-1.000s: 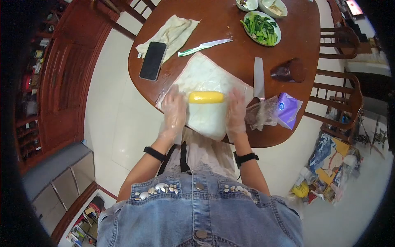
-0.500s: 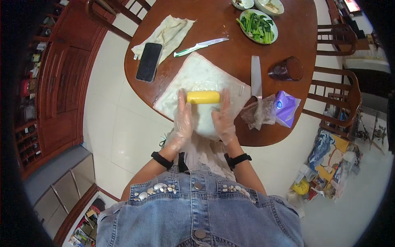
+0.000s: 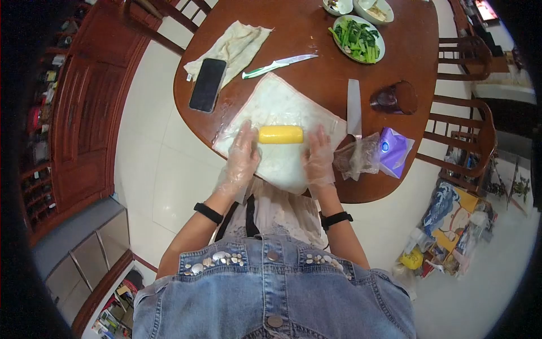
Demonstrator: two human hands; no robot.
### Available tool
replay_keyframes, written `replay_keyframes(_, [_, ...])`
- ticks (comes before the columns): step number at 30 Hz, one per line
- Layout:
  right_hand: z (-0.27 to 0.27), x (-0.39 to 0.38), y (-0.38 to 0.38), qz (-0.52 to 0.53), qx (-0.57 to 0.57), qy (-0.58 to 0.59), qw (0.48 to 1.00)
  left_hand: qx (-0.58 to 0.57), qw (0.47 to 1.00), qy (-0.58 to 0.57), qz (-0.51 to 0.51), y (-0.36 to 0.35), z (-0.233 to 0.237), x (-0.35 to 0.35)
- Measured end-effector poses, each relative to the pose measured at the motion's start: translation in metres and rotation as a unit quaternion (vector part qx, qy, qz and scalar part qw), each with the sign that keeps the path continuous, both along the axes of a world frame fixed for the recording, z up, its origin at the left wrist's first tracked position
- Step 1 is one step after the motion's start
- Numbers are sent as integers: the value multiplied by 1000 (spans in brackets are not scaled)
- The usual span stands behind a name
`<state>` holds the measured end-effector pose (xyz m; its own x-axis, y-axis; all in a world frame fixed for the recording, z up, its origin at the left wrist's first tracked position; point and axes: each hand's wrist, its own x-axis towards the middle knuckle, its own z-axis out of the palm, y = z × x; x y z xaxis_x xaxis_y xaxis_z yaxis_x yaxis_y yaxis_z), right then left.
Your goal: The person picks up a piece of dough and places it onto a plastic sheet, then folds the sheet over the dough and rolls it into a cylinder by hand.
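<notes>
A yellow roll (image 3: 281, 134) lies across the middle of a white cloth (image 3: 282, 101) with a pink edge, which has clear film on it. Just left of the roll is my left hand (image 3: 241, 158), in a clear plastic glove, its fingers stretched out over the cloth. My right hand (image 3: 319, 158), gloved the same way, rests on the cloth to the right of the roll with its fingers extended. Small gaps show between both hands and the roll, and neither hand holds anything.
Behind the cloth lie a phone (image 3: 208, 85), a beige rag (image 3: 243, 45) and a small knife (image 3: 279, 65). Rightward are a cleaver (image 3: 354, 107), a dark glass (image 3: 394, 98), a plastic bag (image 3: 361, 157) and a purple packet (image 3: 394, 151). A plate of greens (image 3: 382, 50) stands farther back.
Both hands have moved outward, away from the ends of the yellow roll, and their fingers now lie flatter. The whole view has shifted slightly.
</notes>
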<state>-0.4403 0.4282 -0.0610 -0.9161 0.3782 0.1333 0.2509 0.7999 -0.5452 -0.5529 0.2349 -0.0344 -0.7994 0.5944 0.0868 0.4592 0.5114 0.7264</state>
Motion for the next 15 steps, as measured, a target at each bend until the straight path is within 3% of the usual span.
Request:
replay_keyframes(3, [-6,-8,8,20,28,35,999,-56,998,35,-1,-5,-9,-10])
replay_keyframes(6, [-7,-16,21,53,48,55,996,-4,999,-47,18,-7,-17,-21])
replay_keyframes(8, [6,-17,24,70,40,55,995,-38,994,91,-47,-9,-13,-28])
replay_keyframes(15, [23,9,18,78,18,1,997,-27,997,58,-43,-18,-4,-9])
